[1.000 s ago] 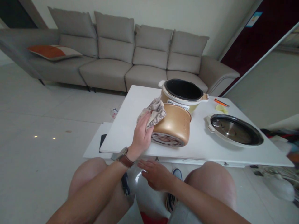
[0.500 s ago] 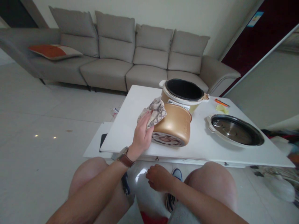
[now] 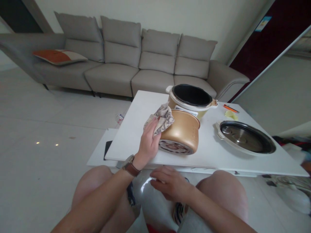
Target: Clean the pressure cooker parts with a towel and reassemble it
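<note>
My left hand (image 3: 149,137), with a watch on its wrist, is closed on a crumpled patterned cloth (image 3: 163,118). It presses the cloth against the left side of a gold inner pot (image 3: 183,129). The pot is tilted on the table, its stained base turned toward me and its mouth facing away. My right hand (image 3: 171,184) hangs over the gap between my knees, just below the table's front edge. Its fingers are stretched out and it holds nothing. Right behind the inner pot stands the cooker body (image 3: 191,95), uncovered, with a dark interior.
The white table (image 3: 132,129) carries a detached cooker lid (image 3: 245,139) on the right, inner face up. Beyond it lie an orange pen-like tool (image 3: 230,108) and a yellowish scrap (image 3: 231,115). A grey sofa (image 3: 155,74) with an orange cushion (image 3: 58,56) stands behind.
My right hand has risen a little toward the table edge, and its curled fingers have straightened. My left hand keeps the cloth on the pot. The view has tipped slightly up.
</note>
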A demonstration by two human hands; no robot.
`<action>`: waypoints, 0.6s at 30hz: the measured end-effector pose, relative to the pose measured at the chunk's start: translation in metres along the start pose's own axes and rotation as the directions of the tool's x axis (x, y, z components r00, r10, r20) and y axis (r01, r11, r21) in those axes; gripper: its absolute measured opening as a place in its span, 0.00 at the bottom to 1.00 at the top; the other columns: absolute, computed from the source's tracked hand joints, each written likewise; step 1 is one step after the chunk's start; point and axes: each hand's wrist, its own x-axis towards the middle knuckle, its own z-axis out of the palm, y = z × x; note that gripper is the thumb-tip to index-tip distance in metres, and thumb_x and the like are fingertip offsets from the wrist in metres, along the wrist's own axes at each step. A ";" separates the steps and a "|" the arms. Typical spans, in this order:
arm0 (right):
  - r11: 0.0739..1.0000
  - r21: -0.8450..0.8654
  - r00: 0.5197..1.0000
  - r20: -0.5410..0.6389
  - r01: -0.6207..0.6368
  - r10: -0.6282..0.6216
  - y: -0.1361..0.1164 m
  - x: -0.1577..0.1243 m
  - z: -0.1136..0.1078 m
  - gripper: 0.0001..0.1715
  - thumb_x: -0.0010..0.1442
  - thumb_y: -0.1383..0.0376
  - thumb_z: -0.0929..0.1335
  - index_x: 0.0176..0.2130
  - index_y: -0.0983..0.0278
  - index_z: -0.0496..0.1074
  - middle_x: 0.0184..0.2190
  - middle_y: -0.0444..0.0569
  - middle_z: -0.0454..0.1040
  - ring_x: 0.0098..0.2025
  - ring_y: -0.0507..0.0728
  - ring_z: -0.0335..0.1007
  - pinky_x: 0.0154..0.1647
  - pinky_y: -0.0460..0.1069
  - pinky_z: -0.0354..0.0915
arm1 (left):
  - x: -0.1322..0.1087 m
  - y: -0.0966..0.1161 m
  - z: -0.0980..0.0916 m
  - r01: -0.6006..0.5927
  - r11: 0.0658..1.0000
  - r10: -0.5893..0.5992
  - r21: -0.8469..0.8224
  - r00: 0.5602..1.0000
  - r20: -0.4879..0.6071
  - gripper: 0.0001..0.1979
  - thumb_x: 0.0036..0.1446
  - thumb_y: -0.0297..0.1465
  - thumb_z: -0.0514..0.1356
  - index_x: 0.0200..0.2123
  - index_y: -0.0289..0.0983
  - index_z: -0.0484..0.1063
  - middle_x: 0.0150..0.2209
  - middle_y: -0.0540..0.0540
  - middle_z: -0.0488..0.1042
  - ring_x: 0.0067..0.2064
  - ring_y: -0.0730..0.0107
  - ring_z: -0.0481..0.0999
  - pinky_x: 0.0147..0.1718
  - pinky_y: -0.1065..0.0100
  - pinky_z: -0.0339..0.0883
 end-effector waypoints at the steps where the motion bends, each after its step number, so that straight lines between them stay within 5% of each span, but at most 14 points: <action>1: 0.997 -0.057 0.989 -0.133 0.054 -0.061 0.002 0.001 -0.023 0.17 0.65 0.71 0.65 0.49 0.55 0.75 0.49 0.52 0.81 0.49 0.60 0.77 0.46 0.56 0.71 | 0.000 0.000 0.000 -0.004 1.000 0.004 0.000 1.000 0.003 0.26 0.69 0.32 0.52 0.69 0.37 0.62 0.68 0.37 0.66 0.71 0.53 0.63 0.70 0.46 0.56; 3: 0.991 -0.132 0.908 -0.413 0.018 -0.072 0.013 0.006 -0.070 0.19 0.62 0.71 0.67 0.51 0.53 0.74 0.47 0.51 0.80 0.48 0.61 0.76 0.46 0.58 0.71 | 0.000 0.000 -0.001 -0.005 1.000 0.005 0.001 1.000 0.008 0.27 0.69 0.32 0.51 0.69 0.38 0.61 0.68 0.37 0.66 0.71 0.53 0.63 0.70 0.45 0.56; 5: 0.970 -0.143 0.743 -0.667 -0.199 0.054 0.035 0.013 -0.112 0.17 0.61 0.70 0.68 0.49 0.55 0.74 0.44 0.52 0.79 0.46 0.62 0.75 0.47 0.60 0.70 | 0.000 0.001 -0.001 -0.005 1.000 0.005 0.001 1.000 0.006 0.27 0.69 0.32 0.52 0.69 0.38 0.61 0.68 0.37 0.66 0.71 0.53 0.63 0.70 0.45 0.56; 7: 0.906 -0.089 0.598 -0.777 -0.414 0.197 0.064 0.022 -0.141 0.09 0.61 0.66 0.69 0.44 0.58 0.75 0.41 0.52 0.78 0.46 0.63 0.74 0.49 0.61 0.69 | 0.000 0.000 0.000 -0.018 1.000 0.018 0.002 1.000 0.007 0.27 0.69 0.31 0.52 0.69 0.38 0.61 0.68 0.37 0.66 0.71 0.53 0.63 0.70 0.45 0.56; 9: 0.855 -0.001 0.535 -0.780 -0.519 0.324 0.095 0.029 -0.155 0.09 0.62 0.62 0.68 0.43 0.61 0.75 0.41 0.52 0.78 0.47 0.62 0.73 0.50 0.59 0.68 | 0.000 -0.001 0.001 -0.045 0.999 0.045 0.002 0.999 0.008 0.27 0.69 0.31 0.52 0.70 0.39 0.61 0.68 0.37 0.66 0.71 0.54 0.63 0.70 0.45 0.56; 12: 0.831 0.214 0.464 -0.746 -0.513 0.478 0.128 0.034 -0.153 0.12 0.65 0.58 0.67 0.42 0.62 0.76 0.42 0.51 0.79 0.48 0.61 0.74 0.52 0.57 0.67 | 0.000 -0.002 0.002 -0.074 0.997 0.074 0.012 0.997 0.022 0.28 0.68 0.30 0.53 0.70 0.40 0.60 0.69 0.38 0.66 0.71 0.54 0.63 0.69 0.45 0.57; 18: 0.748 0.484 0.411 -0.632 -0.454 0.657 0.146 0.029 -0.132 0.20 0.62 0.49 0.70 0.36 0.63 0.79 0.33 0.47 0.79 0.37 0.57 0.73 0.42 0.51 0.67 | 0.001 -0.002 0.001 -0.128 0.991 0.127 0.021 0.990 0.055 0.29 0.68 0.30 0.53 0.71 0.42 0.59 0.70 0.38 0.64 0.72 0.53 0.61 0.69 0.44 0.57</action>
